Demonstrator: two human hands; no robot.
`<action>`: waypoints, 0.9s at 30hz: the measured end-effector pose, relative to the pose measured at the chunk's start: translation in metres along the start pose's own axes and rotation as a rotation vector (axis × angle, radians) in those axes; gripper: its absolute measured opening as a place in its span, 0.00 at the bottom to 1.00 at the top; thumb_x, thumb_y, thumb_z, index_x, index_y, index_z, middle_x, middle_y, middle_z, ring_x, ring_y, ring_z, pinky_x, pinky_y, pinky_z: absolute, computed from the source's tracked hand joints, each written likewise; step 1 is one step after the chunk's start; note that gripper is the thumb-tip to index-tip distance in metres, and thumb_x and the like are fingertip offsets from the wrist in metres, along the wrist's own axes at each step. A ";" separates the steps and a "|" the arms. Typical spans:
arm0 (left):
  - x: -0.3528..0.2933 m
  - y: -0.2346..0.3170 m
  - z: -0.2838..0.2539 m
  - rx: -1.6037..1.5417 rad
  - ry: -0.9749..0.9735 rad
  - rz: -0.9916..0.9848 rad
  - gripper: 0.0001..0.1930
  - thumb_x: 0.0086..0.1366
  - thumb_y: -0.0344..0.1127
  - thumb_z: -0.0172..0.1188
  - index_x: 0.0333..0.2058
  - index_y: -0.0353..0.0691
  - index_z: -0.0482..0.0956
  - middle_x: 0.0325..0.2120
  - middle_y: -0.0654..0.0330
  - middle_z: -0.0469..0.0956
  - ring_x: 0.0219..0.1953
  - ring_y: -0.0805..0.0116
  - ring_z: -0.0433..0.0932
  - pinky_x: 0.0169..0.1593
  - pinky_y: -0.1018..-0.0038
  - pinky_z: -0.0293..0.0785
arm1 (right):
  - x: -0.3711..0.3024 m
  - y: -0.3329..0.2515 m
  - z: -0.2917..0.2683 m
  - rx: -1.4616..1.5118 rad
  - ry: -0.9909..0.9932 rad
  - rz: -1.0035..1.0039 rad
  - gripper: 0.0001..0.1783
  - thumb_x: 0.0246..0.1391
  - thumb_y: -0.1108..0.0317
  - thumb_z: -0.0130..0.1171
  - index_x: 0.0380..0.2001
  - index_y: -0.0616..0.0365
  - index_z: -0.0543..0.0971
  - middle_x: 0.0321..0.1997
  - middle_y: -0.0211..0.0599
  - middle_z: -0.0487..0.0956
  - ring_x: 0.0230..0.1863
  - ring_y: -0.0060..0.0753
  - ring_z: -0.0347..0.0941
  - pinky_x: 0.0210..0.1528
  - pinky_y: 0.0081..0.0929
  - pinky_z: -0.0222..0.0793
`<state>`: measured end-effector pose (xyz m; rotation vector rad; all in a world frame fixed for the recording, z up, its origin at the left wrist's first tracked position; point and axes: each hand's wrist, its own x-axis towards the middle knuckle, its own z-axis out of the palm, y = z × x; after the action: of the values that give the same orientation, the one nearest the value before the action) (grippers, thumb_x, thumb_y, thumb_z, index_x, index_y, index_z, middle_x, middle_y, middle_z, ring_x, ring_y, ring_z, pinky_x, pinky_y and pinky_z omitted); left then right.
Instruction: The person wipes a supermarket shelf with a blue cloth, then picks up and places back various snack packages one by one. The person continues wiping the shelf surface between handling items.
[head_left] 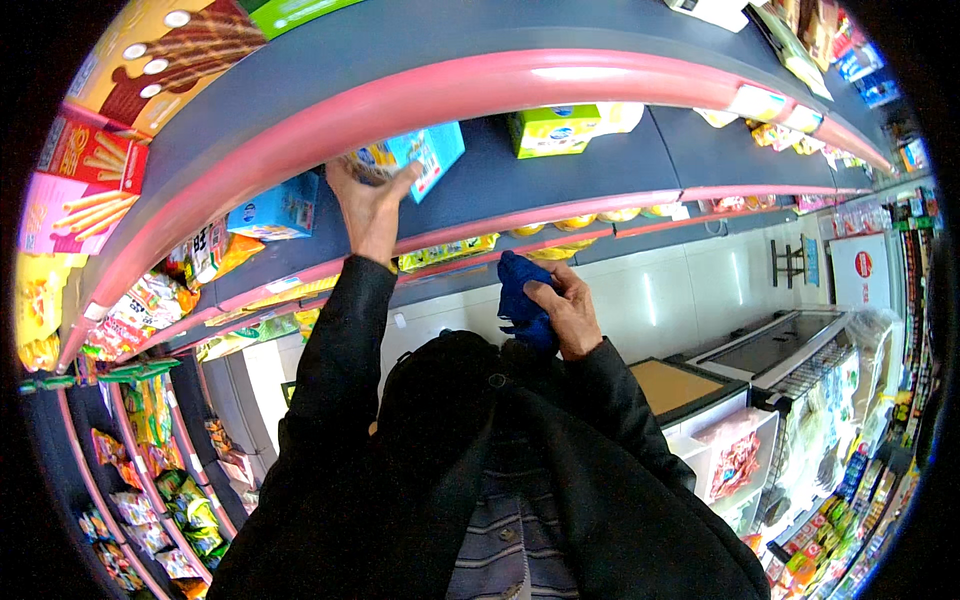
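Note:
My left hand point(370, 200) reaches onto a dark grey shelf point(620, 165) and grips a light blue box point(430, 155), which sits tilted; the thumb lies along its near side and the other fingers are partly hidden. In front of my chest, my right hand point(570, 310) is closed round a bunched dark blue cloth point(525, 290), away from the shelf. To the left of my left hand stands another blue box point(275, 210). A green and yellow box point(555, 130) sits farther right on the same shelf.
A pink rail point(520, 75) edges the shelf above my left hand. Snack packets point(150, 305) and biscuit boxes point(95, 175) crowd the left. Below, yellow packages point(450, 252) line a lower shelf. On the right stand a chest freezer point(770, 345) and a bin of red packets point(735, 455).

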<state>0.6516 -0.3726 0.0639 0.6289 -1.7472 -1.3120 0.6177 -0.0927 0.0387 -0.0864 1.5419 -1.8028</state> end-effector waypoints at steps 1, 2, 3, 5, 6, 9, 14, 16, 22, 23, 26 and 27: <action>0.008 -0.002 0.009 0.043 -0.008 -0.006 0.58 0.48 0.39 0.79 0.69 0.29 0.46 0.63 0.45 0.59 0.65 0.55 0.61 0.69 0.62 0.54 | -0.001 0.002 -0.004 0.019 0.005 0.004 0.17 0.56 0.70 0.61 0.49 0.61 0.77 0.37 0.35 0.80 0.33 0.25 0.76 0.35 0.25 0.75; 0.015 -0.003 0.018 0.069 -0.007 0.001 0.57 0.46 0.40 0.80 0.68 0.29 0.50 0.63 0.45 0.60 0.65 0.54 0.61 0.69 0.62 0.54 | -0.002 0.006 -0.009 0.037 0.010 0.007 0.17 0.56 0.70 0.62 0.49 0.60 0.77 0.37 0.34 0.80 0.33 0.25 0.76 0.35 0.25 0.75; 0.024 -0.010 0.028 0.093 -0.001 0.028 0.57 0.46 0.40 0.80 0.67 0.28 0.51 0.63 0.45 0.60 0.65 0.54 0.61 0.69 0.62 0.54 | -0.002 0.008 -0.014 0.057 0.014 0.009 0.18 0.56 0.70 0.62 0.50 0.60 0.77 0.38 0.34 0.80 0.33 0.24 0.76 0.34 0.25 0.75; 0.037 -0.032 0.036 0.152 0.027 0.083 0.56 0.45 0.40 0.81 0.66 0.28 0.53 0.62 0.46 0.60 0.65 0.55 0.61 0.69 0.62 0.54 | -0.007 0.005 -0.018 0.084 0.014 0.021 0.18 0.56 0.70 0.62 0.50 0.61 0.77 0.39 0.35 0.80 0.34 0.25 0.76 0.36 0.25 0.75; 0.041 -0.041 0.044 0.184 0.046 0.119 0.54 0.45 0.40 0.81 0.65 0.28 0.55 0.62 0.46 0.61 0.65 0.55 0.62 0.69 0.62 0.56 | -0.009 0.005 -0.022 0.098 0.023 0.028 0.19 0.55 0.70 0.62 0.50 0.61 0.77 0.39 0.35 0.80 0.34 0.25 0.76 0.36 0.25 0.75; 0.050 -0.054 0.055 0.155 0.069 0.160 0.54 0.45 0.38 0.81 0.65 0.29 0.55 0.63 0.47 0.60 0.64 0.56 0.62 0.68 0.62 0.58 | -0.013 0.006 -0.031 0.161 0.094 0.015 0.20 0.55 0.71 0.61 0.52 0.63 0.76 0.41 0.35 0.80 0.37 0.26 0.76 0.38 0.24 0.75; 0.064 -0.089 0.047 0.255 0.032 0.163 0.60 0.42 0.50 0.82 0.65 0.28 0.52 0.58 0.39 0.62 0.66 0.42 0.56 0.69 0.52 0.51 | -0.017 0.016 -0.053 0.207 0.118 0.049 0.21 0.55 0.71 0.61 0.53 0.64 0.75 0.43 0.35 0.80 0.39 0.26 0.76 0.42 0.24 0.75; 0.067 -0.086 0.056 0.288 -0.009 0.214 0.60 0.43 0.51 0.81 0.65 0.27 0.52 0.58 0.37 0.62 0.66 0.42 0.55 0.69 0.51 0.50 | -0.019 0.017 -0.060 0.244 0.143 0.059 0.21 0.56 0.71 0.61 0.52 0.65 0.75 0.43 0.35 0.79 0.39 0.26 0.76 0.42 0.24 0.75; 0.068 -0.081 0.078 0.582 0.030 0.245 0.54 0.43 0.43 0.82 0.62 0.27 0.56 0.58 0.43 0.65 0.61 0.51 0.65 0.67 0.57 0.59 | -0.022 0.021 -0.074 0.300 0.178 0.088 0.20 0.56 0.71 0.61 0.51 0.65 0.75 0.41 0.35 0.79 0.39 0.26 0.76 0.42 0.25 0.75; 0.066 -0.078 0.083 0.628 0.073 0.259 0.54 0.42 0.44 0.83 0.61 0.26 0.57 0.58 0.42 0.66 0.60 0.50 0.66 0.67 0.57 0.59 | -0.022 0.022 -0.075 0.320 0.186 0.097 0.19 0.56 0.71 0.60 0.51 0.65 0.75 0.41 0.35 0.79 0.38 0.26 0.76 0.42 0.25 0.75; 0.075 -0.087 0.079 0.515 0.080 0.227 0.57 0.41 0.49 0.83 0.61 0.26 0.56 0.58 0.40 0.65 0.62 0.46 0.64 0.66 0.53 0.60 | -0.023 0.020 -0.074 0.317 0.163 0.107 0.20 0.56 0.71 0.60 0.51 0.65 0.75 0.40 0.35 0.79 0.38 0.26 0.76 0.41 0.25 0.75; 0.071 -0.081 0.088 0.525 0.096 0.146 0.58 0.40 0.49 0.83 0.62 0.25 0.55 0.59 0.40 0.64 0.62 0.46 0.62 0.66 0.52 0.60 | -0.023 0.021 -0.077 0.310 0.172 0.102 0.20 0.56 0.71 0.60 0.51 0.65 0.75 0.39 0.35 0.79 0.38 0.26 0.76 0.41 0.26 0.75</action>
<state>0.5324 -0.4097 0.0019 0.8185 -2.0263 -0.7069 0.6058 -0.0157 0.0091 0.2975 1.3351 -1.9839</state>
